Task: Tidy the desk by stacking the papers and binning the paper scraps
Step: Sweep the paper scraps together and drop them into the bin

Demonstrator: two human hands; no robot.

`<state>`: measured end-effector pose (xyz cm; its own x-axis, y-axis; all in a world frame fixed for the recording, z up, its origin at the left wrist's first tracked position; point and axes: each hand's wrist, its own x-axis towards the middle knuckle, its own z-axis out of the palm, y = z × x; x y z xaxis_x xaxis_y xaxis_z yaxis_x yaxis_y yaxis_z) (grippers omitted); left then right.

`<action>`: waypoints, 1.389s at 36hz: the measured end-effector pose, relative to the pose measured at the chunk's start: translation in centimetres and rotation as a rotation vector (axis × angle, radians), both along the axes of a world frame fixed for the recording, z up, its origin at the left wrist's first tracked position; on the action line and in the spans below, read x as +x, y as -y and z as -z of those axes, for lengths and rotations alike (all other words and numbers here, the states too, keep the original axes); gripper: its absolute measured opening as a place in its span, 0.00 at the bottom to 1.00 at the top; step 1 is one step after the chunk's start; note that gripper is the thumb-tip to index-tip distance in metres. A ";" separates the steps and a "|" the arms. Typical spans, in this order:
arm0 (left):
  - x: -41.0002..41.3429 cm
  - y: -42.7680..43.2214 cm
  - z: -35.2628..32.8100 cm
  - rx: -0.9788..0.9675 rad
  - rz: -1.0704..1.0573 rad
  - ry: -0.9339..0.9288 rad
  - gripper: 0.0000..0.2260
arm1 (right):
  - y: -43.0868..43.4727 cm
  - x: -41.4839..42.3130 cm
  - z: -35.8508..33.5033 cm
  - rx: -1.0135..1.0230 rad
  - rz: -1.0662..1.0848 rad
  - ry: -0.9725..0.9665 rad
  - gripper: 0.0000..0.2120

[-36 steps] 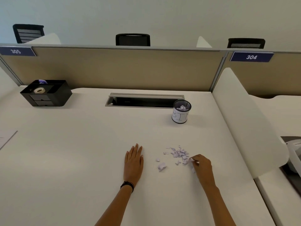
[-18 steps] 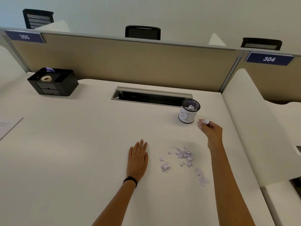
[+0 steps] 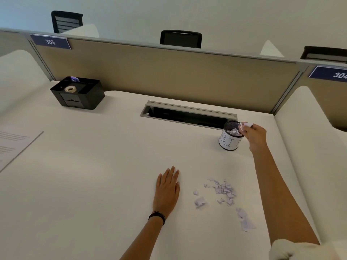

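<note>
Paper scrap at bin rim

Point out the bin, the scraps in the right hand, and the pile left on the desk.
bin (image 3: 229,142): head view, its white lettered wall.
held scraps (image 3: 247,125): head view, the wad pinched by the right hand (image 3: 256,136).
scrap pile (image 3: 225,190): head view, its dense middle.

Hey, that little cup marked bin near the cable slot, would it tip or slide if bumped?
The bin is probably light: small, mesh-topped, holding only paper scraps. On the smooth desk a low nudge would likely slide it. A knock at the rim by the right hand might tip it.
</note>
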<state>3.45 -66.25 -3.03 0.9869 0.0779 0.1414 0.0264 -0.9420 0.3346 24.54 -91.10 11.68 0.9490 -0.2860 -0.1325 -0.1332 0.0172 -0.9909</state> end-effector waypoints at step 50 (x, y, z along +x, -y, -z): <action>-0.1 -0.1 -0.8 -0.032 0.027 -0.050 0.28 | -6.8 -23.2 10.8 -1.118 -0.877 0.221 0.26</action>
